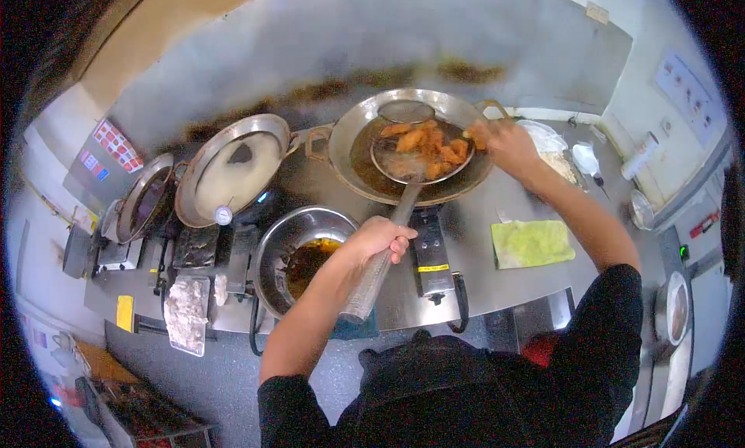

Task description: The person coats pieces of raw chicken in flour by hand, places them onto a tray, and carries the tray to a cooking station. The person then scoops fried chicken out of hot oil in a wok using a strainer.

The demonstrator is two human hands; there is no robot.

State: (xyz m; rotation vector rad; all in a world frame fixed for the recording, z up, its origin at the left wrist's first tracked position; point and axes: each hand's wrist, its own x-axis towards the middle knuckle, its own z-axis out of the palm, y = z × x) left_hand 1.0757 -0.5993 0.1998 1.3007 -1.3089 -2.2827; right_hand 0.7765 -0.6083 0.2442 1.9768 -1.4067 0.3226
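My left hand (382, 240) is wrapped round the long handle (371, 285) of a round strainer. The strainer's bowl is over the dark oil of a large wok (349, 164) and holds orange-brown fried pieces (427, 149). At the wok's right rim, my right hand (508, 144) has its fingers closed at a fried piece (477, 133) beside the strainer. A second, smaller round mesh (406, 112) lies at the back of the wok. Below my left forearm, a steel bowl (268, 269) holds dark oil with an orange patch.
To the left stand a wok (190, 192) of pale liquid with a thermometer (223, 215) and a smaller wok (128, 223). A tray (186, 312) of white-coated pieces sits at the front left. A yellow-green cloth (531, 244) lies right of the burner.
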